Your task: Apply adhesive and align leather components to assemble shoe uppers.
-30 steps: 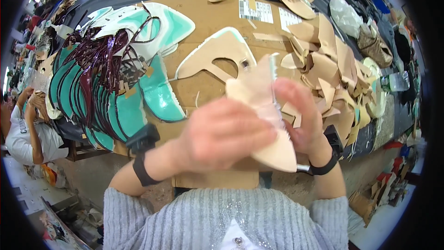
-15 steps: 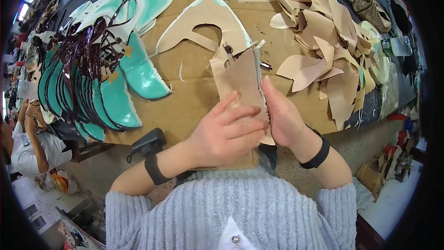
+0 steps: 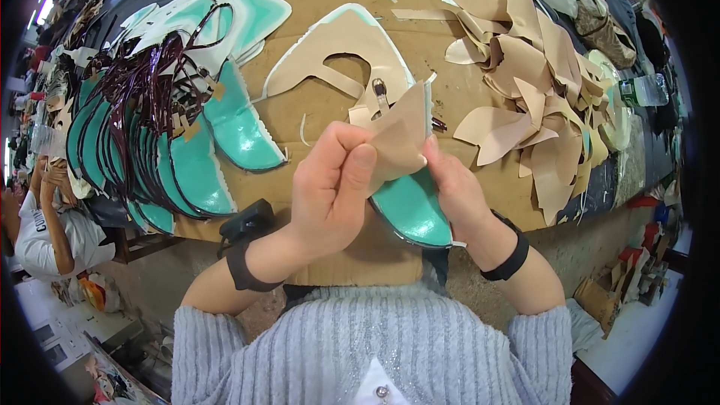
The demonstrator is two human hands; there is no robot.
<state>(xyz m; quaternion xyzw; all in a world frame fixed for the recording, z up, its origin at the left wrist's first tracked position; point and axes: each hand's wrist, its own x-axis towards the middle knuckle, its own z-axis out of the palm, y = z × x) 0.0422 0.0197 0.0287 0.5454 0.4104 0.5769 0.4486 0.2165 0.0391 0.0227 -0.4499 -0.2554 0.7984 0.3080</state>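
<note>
Between my hands is a glossy teal shoe upper [image 3: 414, 210], its lower part facing up. A thin tan lining piece [image 3: 401, 135] folds back over it, a corner of it pinched in the fingers of my left hand [image 3: 328, 187]. My right hand [image 3: 459, 191] grips the upper's right edge, thumb on top at the seam. Just beyond, a small strap with a metal buckle [image 3: 380, 90] lies against the tan. Farther off rests a tan-faced section [image 3: 341, 37] with a curved cutout and a white edge; whether it joins the held part is hidden.
A stack of teal uppers [image 3: 184, 172] with dark glossy straps [image 3: 142, 97] lies at left. Loose tan lining pieces [image 3: 551, 105] heap up at right, near a clear bottle [image 3: 643, 93]. Cardboard [image 3: 300, 187] covers the table. At the far left another person's arms [image 3: 56, 232] show.
My left hand has gone from lying flat on the tan lining to pinching it and folding it up and away, baring the teal surface. My right hand stays at the right edge.
</note>
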